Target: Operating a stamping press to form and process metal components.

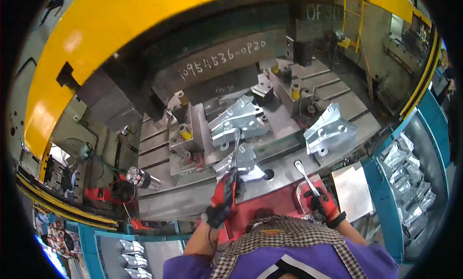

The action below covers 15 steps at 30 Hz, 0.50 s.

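My left hand (pixel 222 199), in a red and black glove, is closed around a long metal hand tool (pixel 235 156). The tool's rounded head overlaps a silver stamped metal part (pixel 238 116) on the press die; I cannot tell whether it touches. A second stamped part (pixel 245 162) lies nearer, just beyond this hand. My right hand (pixel 324 204), gloved alike, grips another metal tool (pixel 306 178) with a ring-like head, low over the near edge of the press bed. Beyond it and to the right, a third stamped part (pixel 330 130) rests on the bed, apart from the tool.
A yellow press frame (pixel 91 33) arches overhead. Die blocks with yellow cylinders (pixel 185 132) flank the middle parts. A blue bin (pixel 388 202) of stamped parts stands right; several more parts (pixel 134 259) lie lower left. Beside my right hand is a flat metal sheet (pixel 353 192).
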{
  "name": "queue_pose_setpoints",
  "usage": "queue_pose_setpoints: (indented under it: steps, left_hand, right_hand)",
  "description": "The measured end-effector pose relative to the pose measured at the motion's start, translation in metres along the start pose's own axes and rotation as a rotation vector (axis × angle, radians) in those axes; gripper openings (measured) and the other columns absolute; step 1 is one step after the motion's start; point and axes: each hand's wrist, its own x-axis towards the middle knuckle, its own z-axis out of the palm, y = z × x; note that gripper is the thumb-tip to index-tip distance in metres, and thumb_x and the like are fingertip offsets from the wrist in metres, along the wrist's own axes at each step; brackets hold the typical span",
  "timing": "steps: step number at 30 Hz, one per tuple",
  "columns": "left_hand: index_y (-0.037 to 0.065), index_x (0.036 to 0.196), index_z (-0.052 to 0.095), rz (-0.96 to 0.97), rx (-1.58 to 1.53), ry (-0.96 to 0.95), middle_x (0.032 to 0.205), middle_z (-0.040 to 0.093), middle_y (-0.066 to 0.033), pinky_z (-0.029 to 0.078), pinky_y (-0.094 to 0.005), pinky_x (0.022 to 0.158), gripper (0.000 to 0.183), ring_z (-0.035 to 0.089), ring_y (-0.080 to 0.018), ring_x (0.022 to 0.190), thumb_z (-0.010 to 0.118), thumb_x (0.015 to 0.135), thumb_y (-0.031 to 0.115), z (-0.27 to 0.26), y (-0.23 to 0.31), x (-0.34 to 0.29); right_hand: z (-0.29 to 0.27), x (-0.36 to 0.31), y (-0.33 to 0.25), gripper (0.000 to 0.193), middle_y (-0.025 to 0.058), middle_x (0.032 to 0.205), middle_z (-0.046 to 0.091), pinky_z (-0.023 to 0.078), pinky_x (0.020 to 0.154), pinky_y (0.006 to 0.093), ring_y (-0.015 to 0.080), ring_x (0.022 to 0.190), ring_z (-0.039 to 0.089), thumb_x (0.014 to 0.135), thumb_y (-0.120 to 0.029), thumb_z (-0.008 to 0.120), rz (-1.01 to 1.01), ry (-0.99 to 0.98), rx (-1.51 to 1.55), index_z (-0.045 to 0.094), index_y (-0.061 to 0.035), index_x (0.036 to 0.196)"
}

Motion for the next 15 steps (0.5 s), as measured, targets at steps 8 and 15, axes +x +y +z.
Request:
queue_pose_setpoints:
  steps: [8, 15]
  left_hand:
    - [0.004, 0.116, 0.054, -0.155, -0.094, -0.038, 0.076, 0.055, 0.0034, 0.038, -0.0198, 0.049, 0.035, 0.045, -0.0053, 0.056, 0.044, 0.096, 0.031, -0.044, -0.073, -0.084]
    - [0.005, 0.119, 0.053, 0.027, 0.055, -0.140, 0.082, 0.055, 0.0044, 0.039, -0.0178, 0.056, 0.039, 0.046, -0.0035, 0.065, 0.043, 0.096, 0.034, -0.082, -0.113, -0.083]
  right_hand:
    - [0.012, 0.000, -0.007, 0.057, 0.0029, 0.067, 0.057, 0.040, 0.050, 0.0239, 0.0104, 0.055, 0.052, 0.088, -0.055, 0.046, -0.048, 0.017, 0.017, 0.056, -0.0010, 0.106]
    - [-0.024, 0.005, -0.009, 0.036, 0.0011, 0.065, 0.052, 0.041, 0.049, 0.0240, 0.0106, 0.052, 0.049, 0.094, -0.034, 0.044, 0.034, 0.159, 0.136, 0.054, -0.0012, 0.107]
